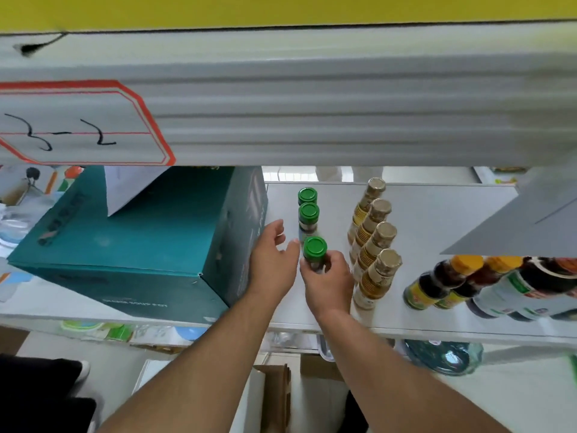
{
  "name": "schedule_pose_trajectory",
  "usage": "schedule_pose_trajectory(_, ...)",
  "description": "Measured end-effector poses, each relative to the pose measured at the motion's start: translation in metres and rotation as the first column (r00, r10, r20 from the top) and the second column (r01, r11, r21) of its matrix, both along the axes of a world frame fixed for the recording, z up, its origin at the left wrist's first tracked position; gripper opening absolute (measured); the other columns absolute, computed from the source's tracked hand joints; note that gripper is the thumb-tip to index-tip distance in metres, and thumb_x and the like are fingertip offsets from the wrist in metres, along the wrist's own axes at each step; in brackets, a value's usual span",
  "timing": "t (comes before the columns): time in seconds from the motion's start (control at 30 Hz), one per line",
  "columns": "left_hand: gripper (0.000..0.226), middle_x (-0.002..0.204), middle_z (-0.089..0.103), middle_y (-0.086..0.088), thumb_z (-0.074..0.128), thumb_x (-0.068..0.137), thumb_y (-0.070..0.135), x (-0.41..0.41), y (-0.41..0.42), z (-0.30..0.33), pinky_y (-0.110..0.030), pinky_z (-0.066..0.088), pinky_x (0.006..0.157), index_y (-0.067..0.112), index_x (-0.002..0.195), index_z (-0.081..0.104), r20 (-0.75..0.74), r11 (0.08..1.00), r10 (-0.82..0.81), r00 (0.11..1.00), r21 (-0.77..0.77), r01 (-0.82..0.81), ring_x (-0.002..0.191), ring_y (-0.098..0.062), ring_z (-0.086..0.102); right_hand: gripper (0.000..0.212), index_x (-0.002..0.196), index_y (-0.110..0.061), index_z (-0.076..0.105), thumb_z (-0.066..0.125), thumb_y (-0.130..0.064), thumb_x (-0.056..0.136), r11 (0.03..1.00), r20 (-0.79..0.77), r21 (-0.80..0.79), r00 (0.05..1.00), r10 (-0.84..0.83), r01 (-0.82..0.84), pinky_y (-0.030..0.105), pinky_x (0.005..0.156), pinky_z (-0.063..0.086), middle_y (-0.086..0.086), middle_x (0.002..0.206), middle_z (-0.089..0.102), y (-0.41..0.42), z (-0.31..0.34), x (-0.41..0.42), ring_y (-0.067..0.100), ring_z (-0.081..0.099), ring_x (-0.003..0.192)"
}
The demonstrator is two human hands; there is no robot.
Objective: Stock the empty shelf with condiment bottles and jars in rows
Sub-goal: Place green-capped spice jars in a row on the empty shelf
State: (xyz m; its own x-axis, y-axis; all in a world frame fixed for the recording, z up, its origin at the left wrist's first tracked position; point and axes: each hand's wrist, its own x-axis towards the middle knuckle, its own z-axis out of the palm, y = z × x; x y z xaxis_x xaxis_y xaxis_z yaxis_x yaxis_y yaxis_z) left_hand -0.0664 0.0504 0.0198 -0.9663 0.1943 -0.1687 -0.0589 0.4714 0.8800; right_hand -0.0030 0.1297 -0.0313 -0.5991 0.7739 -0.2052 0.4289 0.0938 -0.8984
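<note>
Careful: your right hand (327, 276) grips green-cap jar (314, 254), frame centre; left hand (273, 256) loose, empty. Knuckles near gold-cap bottles (374, 245), could topple row.

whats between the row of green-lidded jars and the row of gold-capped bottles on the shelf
Head view: bare white shelf between the green-lidded jars and gold-capped bottles.
</note>
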Motion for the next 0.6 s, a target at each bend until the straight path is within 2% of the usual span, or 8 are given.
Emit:
schedule_pose_trajectory(0.17, 0.076, 0.150, 0.047, 0.001, 0.076, 0.084, 0.038, -0.039, 0.039, -0.016, -0.040, 0.045, 0.109, 0.026, 0.150, 0.039, 0.065, 0.989, -0.113, 0.991, -0.093, 0.119, 0.133, -0.019, 0.049, 0.028, 0.101, -0.031, 0.057, 0.080, -0.038, 0.086, 0.994, 0.028, -0.108, 0.999, 0.036, -0.033, 0.019, 0.066, 0.043, -0.008, 0.096, 0.064, -0.023, 0.007, 0.037, 0.006, 0.060, 0.083)
schedule_pose_trajectory(0.27, 0.083, 0.143, 0.053, 0.001, 0.079, 0.070, 0.051, -0.052, 0.049, -0.026, -0.042, 0.047, 0.106, 0.026, 0.142, 0.046, 0.064, 0.982, -0.123, 0.990, -0.135, 0.131, 0.126, -0.021, 0.055, 0.030, 0.103, -0.031, 0.058, 0.080, -0.040, 0.085, 0.991, 0.032, -0.095, 0.994, 0.102, -0.098, 0.015, 0.067, 0.043, -0.010, 0.096, 0.064, -0.026, 0.011, 0.046, 0.006, 0.060, 0.086)
schedule_pose_trajectory(0.33, 0.086, 0.134, 0.059, 0.004, 0.072, 0.056, 0.066, -0.059, 0.054, -0.032, -0.042, 0.050, 0.101, 0.029, 0.131, 0.052, 0.061, 0.977, -0.107, 0.992, -0.181, 0.116, 0.117, -0.019, 0.060, 0.030, 0.103, -0.031, 0.058, 0.081, -0.040, 0.085, 0.990, 0.028, -0.091, 0.994, 0.108, -0.105, 0.014, 0.068, 0.044, -0.011, 0.096, 0.064, -0.023, 0.013, 0.048, 0.006, 0.060, 0.086)
schedule_pose_trajectory(0.4, 0.083, 0.127, 0.063, 0.007, 0.067, 0.050, 0.073, -0.062, 0.057, -0.037, -0.042, 0.053, 0.096, 0.031, 0.121, 0.056, 0.054, 0.970, -0.087, 0.995, -0.224, 0.097, 0.110, -0.018, 0.063, 0.030, 0.102, -0.031, 0.059, 0.081, -0.039, 0.084, 0.992, 0.027, -0.078, 0.994, 0.104, -0.102, 0.014, 0.068, 0.044, -0.011, 0.095, 0.065, -0.019, 0.012, 0.049, 0.005, 0.060, 0.086)
schedule_pose_trajectory(0.53, 0.054, 0.109, 0.066, 0.013, 0.066, 0.060, 0.073, -0.060, 0.060, -0.041, -0.041, 0.056, 0.086, 0.038, 0.101, 0.060, 0.021, 0.959, -0.082, 0.996, -0.272, 0.084, 0.094, -0.016, 0.066, 0.029, 0.099, -0.030, 0.061, 0.082, -0.036, 0.082, 0.991, 0.012, -0.082, 0.994, 0.107, -0.106, 0.014, 0.069, 0.046, -0.011, 0.093, 0.065, -0.015, 0.010, 0.051, 0.005, 0.058, 0.083)
schedule_pose_trajectory(0.6, 0.055, 0.106, 0.067, 0.014, 0.062, 0.060, 0.076, -0.060, 0.058, -0.045, -0.041, 0.057, 0.084, 0.037, 0.099, 0.062, 0.003, 0.962, -0.082, 0.997, -0.262, 0.080, 0.092, -0.015, 0.066, 0.028, 0.098, -0.030, 0.060, 0.083, -0.036, 0.081, 0.991, 0.014, -0.083, 0.994, 0.109, -0.108, 0.015, 0.070, 0.048, -0.011, 0.092, 0.065, -0.014, 0.008, 0.052, 0.005, 0.058, 0.082)
